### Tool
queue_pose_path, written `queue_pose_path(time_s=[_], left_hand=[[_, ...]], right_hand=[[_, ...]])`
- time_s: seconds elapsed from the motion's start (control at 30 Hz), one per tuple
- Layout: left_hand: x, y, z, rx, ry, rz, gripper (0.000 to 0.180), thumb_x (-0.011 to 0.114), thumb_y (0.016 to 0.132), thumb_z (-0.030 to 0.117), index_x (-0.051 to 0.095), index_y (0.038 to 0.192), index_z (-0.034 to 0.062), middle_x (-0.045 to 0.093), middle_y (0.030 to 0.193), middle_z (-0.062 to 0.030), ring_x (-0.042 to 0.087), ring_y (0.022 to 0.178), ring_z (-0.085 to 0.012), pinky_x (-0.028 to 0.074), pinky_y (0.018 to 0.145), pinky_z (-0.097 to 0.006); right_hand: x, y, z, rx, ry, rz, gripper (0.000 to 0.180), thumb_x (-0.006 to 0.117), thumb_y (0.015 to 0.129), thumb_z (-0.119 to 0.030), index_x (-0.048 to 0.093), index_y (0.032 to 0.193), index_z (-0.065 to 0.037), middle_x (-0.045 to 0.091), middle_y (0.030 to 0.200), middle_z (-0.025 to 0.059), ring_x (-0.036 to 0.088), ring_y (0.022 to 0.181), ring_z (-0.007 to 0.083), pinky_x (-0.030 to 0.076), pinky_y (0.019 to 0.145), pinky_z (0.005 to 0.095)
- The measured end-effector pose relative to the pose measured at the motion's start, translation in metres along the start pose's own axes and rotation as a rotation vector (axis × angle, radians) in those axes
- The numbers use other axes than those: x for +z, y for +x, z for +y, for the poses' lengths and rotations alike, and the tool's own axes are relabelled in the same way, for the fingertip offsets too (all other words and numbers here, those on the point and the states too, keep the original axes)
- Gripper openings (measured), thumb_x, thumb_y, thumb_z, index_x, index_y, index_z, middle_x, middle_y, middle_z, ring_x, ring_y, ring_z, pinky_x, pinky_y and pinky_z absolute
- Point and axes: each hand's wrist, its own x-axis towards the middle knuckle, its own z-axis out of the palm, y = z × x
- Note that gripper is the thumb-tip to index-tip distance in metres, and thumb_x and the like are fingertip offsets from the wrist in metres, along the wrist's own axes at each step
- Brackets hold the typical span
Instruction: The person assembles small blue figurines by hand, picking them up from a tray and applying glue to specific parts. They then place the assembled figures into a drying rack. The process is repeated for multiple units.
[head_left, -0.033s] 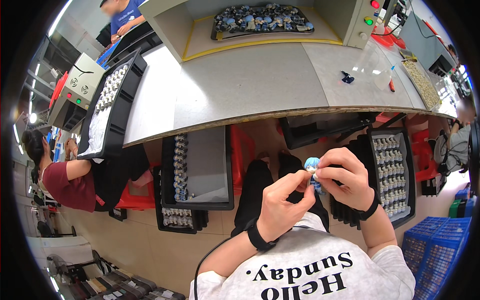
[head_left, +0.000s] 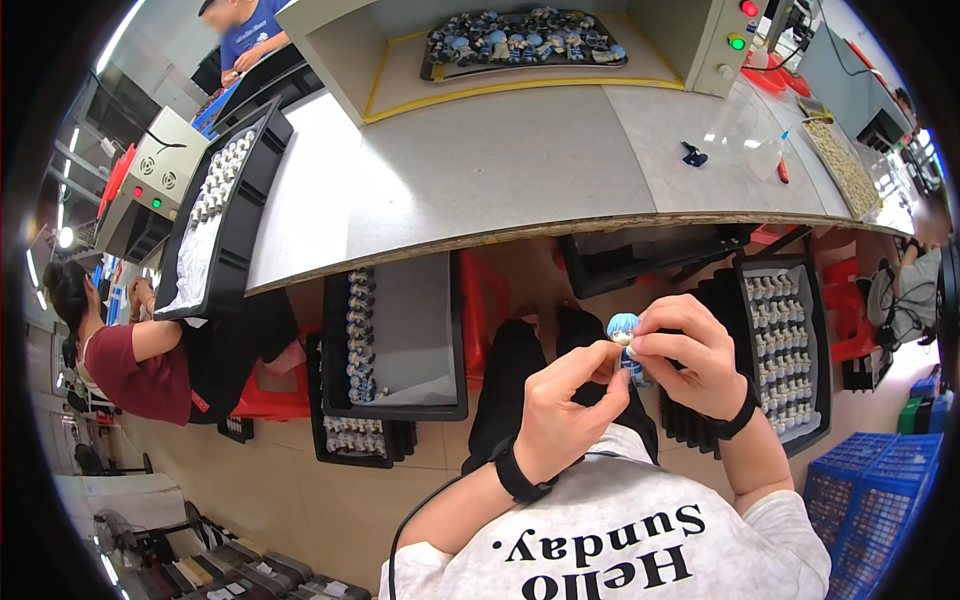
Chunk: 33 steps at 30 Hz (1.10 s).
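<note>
A small figurine (head_left: 624, 330) with light blue hair and a blue-and-white body is held upright between both hands, over my lap. My left hand (head_left: 565, 400) pinches it from the left with thumb and forefinger. From the right, my right hand (head_left: 695, 355) grips its head and body with bent fingers. Part of the figurine's body is hidden behind my fingertips. Left of my legs, a black tray (head_left: 420, 405) holds a column of similar figurines (head_left: 360, 335) on white lining. To the right, another black tray (head_left: 822, 400) carries rows of small white-and-grey figure parts (head_left: 780, 350).
Ahead runs a grey worktable (head_left: 500, 170) with an open-fronted box (head_left: 345, 60) holding a tray of figurines (head_left: 525, 40). A black tray (head_left: 235, 235) leans at the table's left. An orange-handled tool (head_left: 783, 172) and a dark scrap (head_left: 694, 154) lie right. A co-worker (head_left: 135, 365) sits left; blue crates (head_left: 870, 500) stand right.
</note>
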Motion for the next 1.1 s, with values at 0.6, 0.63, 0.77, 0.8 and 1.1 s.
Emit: queue_pose_path(time_s=[0.6, 0.63, 0.77, 0.8, 1.1], left_hand=[[-0.022, 0.005, -0.025, -0.594, -0.766, -0.225, 0.042, 0.060, 0.090, 0.004, 0.045, 0.129, -0.0011, 0.060, 0.111, -0.0095, 0.059, 0.094, -0.0127, 0.052, 0.081, -0.028], [-0.023, 0.004, -0.027, -0.581, -0.771, -0.219, 0.043, 0.061, 0.090, 0.004, 0.045, 0.129, -0.0010, 0.060, 0.112, -0.0094, 0.059, 0.096, -0.0127, 0.051, 0.082, -0.027], [-0.023, 0.003, -0.033, -0.565, -0.746, -0.156, 0.045, 0.062, 0.089, 0.004, 0.045, 0.130, -0.0007, 0.060, 0.114, -0.0094, 0.060, 0.100, -0.0129, 0.051, 0.083, -0.026], [-0.022, 0.003, -0.033, -0.570, -0.729, -0.129, 0.045, 0.062, 0.089, 0.004, 0.045, 0.130, -0.0008, 0.060, 0.114, -0.0095, 0.060, 0.100, -0.0129, 0.051, 0.084, -0.026], [-0.019, 0.001, -0.039, -0.651, -0.756, -0.061, 0.046, 0.060, 0.088, 0.000, 0.046, 0.132, -0.0007, 0.060, 0.115, -0.0092, 0.060, 0.101, -0.0127, 0.052, 0.082, -0.026]], right_hand=[[0.012, -0.012, 0.010, 0.019, 0.182, -0.012, 0.017, 0.068, 0.075, 0.003, 0.066, 0.089, -0.006, 0.065, 0.093, 0.0090, 0.062, 0.085, 0.0267, 0.051, 0.073, 0.0336], [0.012, -0.012, 0.010, 0.016, 0.167, -0.024, 0.018, 0.068, 0.074, 0.004, 0.066, 0.089, -0.005, 0.065, 0.094, 0.0094, 0.063, 0.085, 0.0270, 0.051, 0.073, 0.0337], [0.015, -0.015, 0.004, 0.117, 0.121, 0.028, 0.020, 0.070, 0.071, 0.004, 0.067, 0.089, -0.005, 0.065, 0.096, 0.0102, 0.062, 0.087, 0.0270, 0.051, 0.075, 0.0340], [0.016, -0.018, 0.002, 0.173, 0.134, 0.043, 0.019, 0.071, 0.071, 0.004, 0.067, 0.088, -0.004, 0.065, 0.096, 0.0101, 0.062, 0.088, 0.0267, 0.051, 0.075, 0.0339], [0.038, -0.037, -0.004, 0.402, 0.153, 0.093, 0.022, 0.076, 0.065, 0.000, 0.065, 0.083, -0.004, 0.064, 0.096, 0.0086, 0.060, 0.092, 0.0253, 0.049, 0.077, 0.0338]])
